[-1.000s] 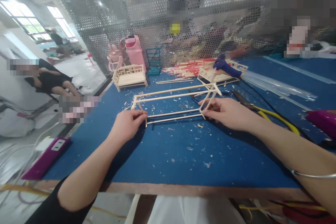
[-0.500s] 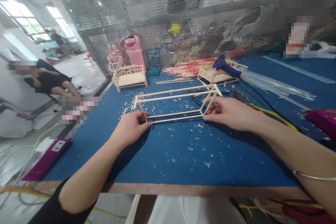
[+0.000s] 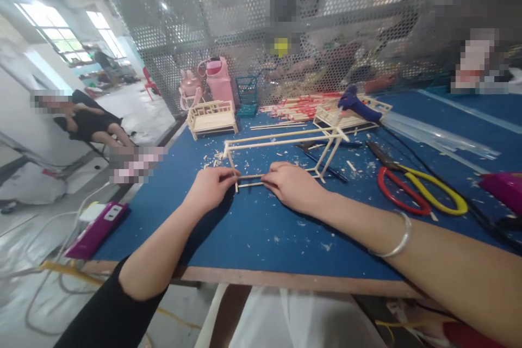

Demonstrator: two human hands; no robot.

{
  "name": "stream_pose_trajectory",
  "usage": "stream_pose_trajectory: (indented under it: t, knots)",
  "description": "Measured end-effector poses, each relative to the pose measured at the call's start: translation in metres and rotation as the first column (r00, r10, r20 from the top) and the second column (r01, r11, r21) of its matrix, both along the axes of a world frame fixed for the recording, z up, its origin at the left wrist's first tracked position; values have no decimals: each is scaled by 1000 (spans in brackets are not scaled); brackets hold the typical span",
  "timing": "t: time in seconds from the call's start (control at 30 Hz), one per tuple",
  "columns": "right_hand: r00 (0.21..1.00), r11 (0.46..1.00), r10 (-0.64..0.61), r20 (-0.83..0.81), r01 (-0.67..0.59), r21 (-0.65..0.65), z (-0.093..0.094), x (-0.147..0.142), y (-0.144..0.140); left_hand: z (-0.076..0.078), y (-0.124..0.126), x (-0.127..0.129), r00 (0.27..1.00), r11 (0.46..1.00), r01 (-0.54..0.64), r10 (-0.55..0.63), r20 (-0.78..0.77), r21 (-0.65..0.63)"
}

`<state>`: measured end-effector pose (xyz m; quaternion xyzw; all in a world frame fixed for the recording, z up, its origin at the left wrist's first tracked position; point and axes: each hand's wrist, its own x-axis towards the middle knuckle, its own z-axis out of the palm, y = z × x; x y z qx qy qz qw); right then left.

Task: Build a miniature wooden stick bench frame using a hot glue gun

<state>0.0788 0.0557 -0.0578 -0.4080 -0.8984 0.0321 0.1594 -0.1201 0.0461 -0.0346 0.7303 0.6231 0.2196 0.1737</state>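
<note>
Both hands pinch the near bottom rail of a thin wooden stick frame [image 3: 281, 144] standing on the blue counter [image 3: 253, 228]: the left hand [image 3: 210, 187] at its near left corner, the right hand [image 3: 291, 185] just beside it. Red-and-yellow pliers [image 3: 416, 190] lie to the right, a blue glue gun [image 3: 356, 106] behind.

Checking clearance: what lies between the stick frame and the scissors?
In the head view, a dark tool and wood chips lie on the mat between the frame and the scissors.
</note>
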Motion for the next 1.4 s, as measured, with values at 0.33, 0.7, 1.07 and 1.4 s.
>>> stream_pose_trajectory:
  t: [0.33, 0.7, 1.07, 1.4]
  knots:
    - [997, 995, -4, -82, 12, 97, -13, 2, -2, -2, 0, 4, 959, 986, -78, 114, 259, -145]
    - [991, 993, 6, -133, 10, 115, -18, 5, 0, -6, 3, 3, 889, 982, -44, 122, 441, -184]
    - [986, 996, -2, -169, 17, 88, -19, 7, 2, -5, 0, 6, 849, 982, -41, 132, 512, -184]
    - [975, 996, 21, -223, -1, 92, -22, 11, 3, -3, -2, 7, 798, 974, -34, 161, 580, -223]
